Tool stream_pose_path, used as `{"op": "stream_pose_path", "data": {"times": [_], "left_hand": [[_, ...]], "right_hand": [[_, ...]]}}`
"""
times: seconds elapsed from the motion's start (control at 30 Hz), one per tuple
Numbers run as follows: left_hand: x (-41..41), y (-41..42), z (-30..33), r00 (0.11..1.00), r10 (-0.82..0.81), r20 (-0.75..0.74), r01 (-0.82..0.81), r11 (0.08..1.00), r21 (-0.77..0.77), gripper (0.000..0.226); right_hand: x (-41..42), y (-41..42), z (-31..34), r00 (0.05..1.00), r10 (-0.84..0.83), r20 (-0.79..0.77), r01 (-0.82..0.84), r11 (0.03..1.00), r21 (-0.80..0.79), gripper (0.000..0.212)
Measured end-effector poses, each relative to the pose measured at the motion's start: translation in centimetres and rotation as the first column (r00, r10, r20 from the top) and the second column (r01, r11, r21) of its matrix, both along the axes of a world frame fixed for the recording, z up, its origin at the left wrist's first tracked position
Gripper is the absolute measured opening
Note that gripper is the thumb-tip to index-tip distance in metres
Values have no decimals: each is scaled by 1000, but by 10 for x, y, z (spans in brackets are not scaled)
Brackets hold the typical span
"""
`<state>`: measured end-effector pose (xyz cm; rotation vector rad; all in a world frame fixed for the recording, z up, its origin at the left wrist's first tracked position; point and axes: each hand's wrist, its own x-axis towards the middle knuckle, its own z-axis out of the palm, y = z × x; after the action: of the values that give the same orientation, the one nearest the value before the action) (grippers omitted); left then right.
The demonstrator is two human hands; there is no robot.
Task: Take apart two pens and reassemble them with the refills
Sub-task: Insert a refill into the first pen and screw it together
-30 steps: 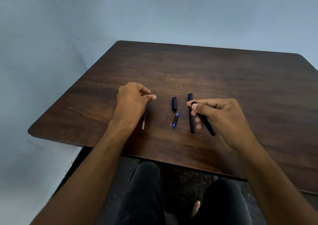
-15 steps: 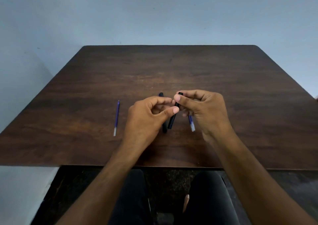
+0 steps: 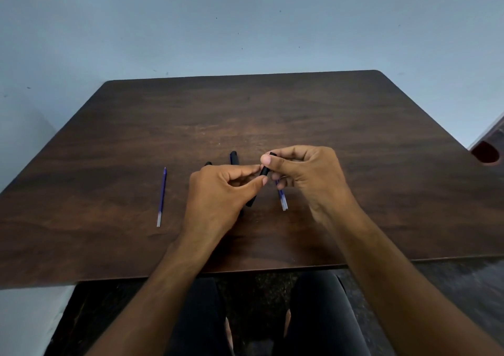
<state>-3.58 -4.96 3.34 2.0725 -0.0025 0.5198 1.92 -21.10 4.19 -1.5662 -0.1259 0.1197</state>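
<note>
Both grips pinch the black pen barrel [image 3: 264,171], a blue refill [image 3: 282,199] under the right hand [image 3: 308,175]

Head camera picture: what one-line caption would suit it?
Both hands, left hand and right hand, work a black pen barrel above a wooden table; a blue refill lies aside.

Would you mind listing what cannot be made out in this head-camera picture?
- Black pen barrel: its middle is covered by the right hand and left hand.
- Second refill: its upper part is hidden behind the right hand.
- Two black parts on the table: their near ends are behind the left hand.
- Dark red object: cut off by the right edge.
</note>
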Motion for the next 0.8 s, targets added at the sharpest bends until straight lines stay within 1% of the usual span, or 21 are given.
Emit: {"op": "stream_pose_path", "data": {"times": [0.13, 0.27, 0.3, 0.37, 0.43, 0.5, 0.6, 0.7, 0.8], "left_hand": [[0, 1, 1, 1000, -2, 7, 1, 999, 49, 22], [1, 2, 2, 999, 33, -12, -32, 996, 85, 21], [1, 3, 2, 999, 40, -14, -39, 995, 93, 21], [1, 4, 2, 998, 51, -32, -48, 994, 102, 21], [1, 6, 3, 997, 58, -58, -51, 992, 113, 21], [1, 7, 3, 996, 62, -68, -53, 991, 123, 22], [0, 8, 3, 995, 67, -69, -58, 990, 132, 23], [-1, 8, 2, 995, 69, -79, -58, 990, 131, 23], [-2, 9, 1, 994, 68, -90, -57, 990, 126, 23]], "right_hand": [[0, -5, 0, 1000, 9, -3, -9, 1000, -28, 22], [5, -15, 4, 998, -7, -64, 5, 999, -40, 32], [8, -17, 5, 997, -29, -65, 24, 997, -78, 29], [13, -20, 3, 996, -63, -58, 50, 978, -203, 19], [18, -19, 1, 994, -80, -70, 49, 930, -365, 15], [22, -15, -1, 992, -110, -69, 59, 858, -511, 16], [27, -7, -1, 990, -131, -53, 71, 782, -619, 18], [33, 3, -2, 993, -115, -38, 48, 665, -746, 22], [40, 9, -6, 984, -158, -79, 36, 615, -788, 26]]}}
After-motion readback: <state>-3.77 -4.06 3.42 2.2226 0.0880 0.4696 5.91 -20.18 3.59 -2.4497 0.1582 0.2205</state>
